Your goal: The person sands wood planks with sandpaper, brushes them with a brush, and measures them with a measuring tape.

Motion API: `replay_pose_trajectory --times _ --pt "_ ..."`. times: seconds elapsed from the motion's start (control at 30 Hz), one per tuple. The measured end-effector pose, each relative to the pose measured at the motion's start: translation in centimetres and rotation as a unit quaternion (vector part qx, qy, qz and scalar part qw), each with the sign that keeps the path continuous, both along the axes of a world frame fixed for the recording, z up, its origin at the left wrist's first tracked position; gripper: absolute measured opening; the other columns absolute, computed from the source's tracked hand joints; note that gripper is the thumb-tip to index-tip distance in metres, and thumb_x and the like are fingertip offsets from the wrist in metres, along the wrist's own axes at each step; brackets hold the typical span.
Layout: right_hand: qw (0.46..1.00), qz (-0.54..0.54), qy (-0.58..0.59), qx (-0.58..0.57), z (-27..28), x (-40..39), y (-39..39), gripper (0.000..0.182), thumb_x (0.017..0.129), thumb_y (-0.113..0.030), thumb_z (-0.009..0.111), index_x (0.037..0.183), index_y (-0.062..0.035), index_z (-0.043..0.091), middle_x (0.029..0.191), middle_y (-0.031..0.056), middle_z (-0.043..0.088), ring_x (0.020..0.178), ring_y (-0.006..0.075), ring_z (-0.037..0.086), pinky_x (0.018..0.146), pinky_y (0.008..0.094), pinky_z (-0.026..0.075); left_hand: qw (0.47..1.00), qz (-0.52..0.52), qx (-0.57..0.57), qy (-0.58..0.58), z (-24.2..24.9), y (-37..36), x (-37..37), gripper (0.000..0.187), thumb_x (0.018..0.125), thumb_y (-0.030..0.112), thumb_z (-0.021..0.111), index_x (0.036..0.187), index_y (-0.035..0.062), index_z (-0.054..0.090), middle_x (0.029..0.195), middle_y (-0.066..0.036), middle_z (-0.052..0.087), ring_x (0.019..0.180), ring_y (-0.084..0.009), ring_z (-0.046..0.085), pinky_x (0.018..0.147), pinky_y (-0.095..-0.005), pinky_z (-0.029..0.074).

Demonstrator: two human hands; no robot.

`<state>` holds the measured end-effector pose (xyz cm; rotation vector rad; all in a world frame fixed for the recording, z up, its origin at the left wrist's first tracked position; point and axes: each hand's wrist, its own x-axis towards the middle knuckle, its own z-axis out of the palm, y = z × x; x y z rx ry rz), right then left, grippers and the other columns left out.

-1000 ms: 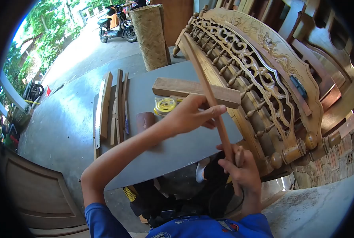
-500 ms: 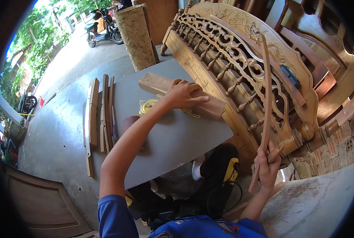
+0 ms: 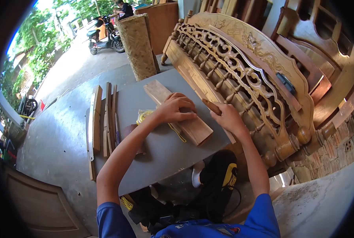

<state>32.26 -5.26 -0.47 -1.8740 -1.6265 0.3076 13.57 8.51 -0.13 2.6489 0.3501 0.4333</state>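
Observation:
My left hand (image 3: 177, 108) lies over a thick rectangular wooden block (image 3: 198, 131) on the grey table, its fingers curled across the block's top and edge. To the right, my right hand (image 3: 229, 117) is closed around a short, tapered wooden piece (image 3: 211, 106) whose tip points up and left. A long thin wooden strip (image 3: 192, 85) runs beneath that hand along the table's right edge. Just left of the block is a bundle of yellow cord (image 3: 144, 115), partly hidden by my left forearm. A reddish-brown object (image 3: 130, 130) sits behind the same forearm.
Several wooden lengths (image 3: 107, 123) and a metal ruler-like strip (image 3: 91, 127) lie on the left of the grey table (image 3: 165, 154). A carved wooden bench-like piece (image 3: 240, 71) stands close on the right. Farther off are a rolled woven mat (image 3: 135, 47), a motorbike (image 3: 105, 35) and a person (image 3: 125, 10).
My right hand has swung up and left from the lower right, bringing the long strip down beside the block. The block has turned slightly under my left hand, which stays on it.

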Motion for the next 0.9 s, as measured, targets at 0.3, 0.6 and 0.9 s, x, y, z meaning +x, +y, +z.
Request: replay_pose_trajectory --times 0.3,0.6,0.9 --pt "0.998 -0.03 -0.054 0.003 -1.4 -2.2 2.6 0.029 0.075 -0.021 0.061 0.096 -0.0021 0.058 0.092 0.0198 0.055 0.084 0.0366 0.056 0.074 0.042 0.045 0.956 0.167 -0.021 0.239 2.6 0.2 -5.0 0.094 0.062 0.058 0.067 0.137 0.0213 0.025 0.138 -0.027 0.016 0.131 -0.0403 0.004 0.103 -0.0499 0.02" --pt "0.997 -0.023 -0.054 0.045 -2.8 -1.1 3.5 0.035 0.08 -0.033 0.058 0.094 -0.0007 0.058 0.089 0.0203 0.056 0.083 0.0371 0.056 0.071 0.0415 0.044 0.989 0.084 -0.044 0.111 0.0 2.8 -2.6 0.093 0.059 0.043 0.076 0.136 0.0278 0.026 0.139 -0.029 0.005 0.125 -0.0448 0.023 0.102 -0.0411 0.028" --pt "0.994 -0.062 0.037 -0.079 -0.3 -1.3 3.6 0.052 0.081 -0.044 0.057 0.086 0.0074 0.055 0.068 0.0157 0.054 0.064 0.0211 0.052 0.061 0.0342 0.042 0.97 0.227 0.016 0.082 1.0 0.1 -3.3 0.064 0.069 0.035 0.071 0.124 0.015 0.045 0.124 -0.024 0.039 0.101 -0.0365 0.052 0.087 -0.0409 0.041"
